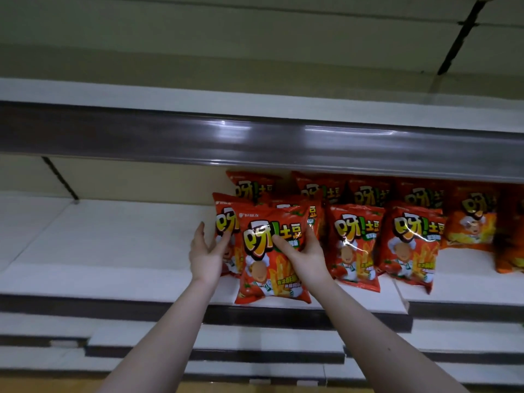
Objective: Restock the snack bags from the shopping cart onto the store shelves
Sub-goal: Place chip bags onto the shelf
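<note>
Bag: red glossy snack bag [262, 251] stands upright at the near edge of the white store shelf [113, 251], long axis vertical, leftmost in the front row.
Right hand: right hand [304, 255] pinches its upper right edge, thumb across the front, fingers curled behind.
Left hand: left hand [207, 256] spread, holding nothing, fingers straight against a second red bag [222, 222] behind-left.
Key relation: bag sits between the hands, with the right on it and the left just beside.
Neighbours: matching red bags [355, 245] continue right.
Judgement: probably squaring it before release.

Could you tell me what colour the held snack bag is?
The held snack bag is red; head view.
</note>
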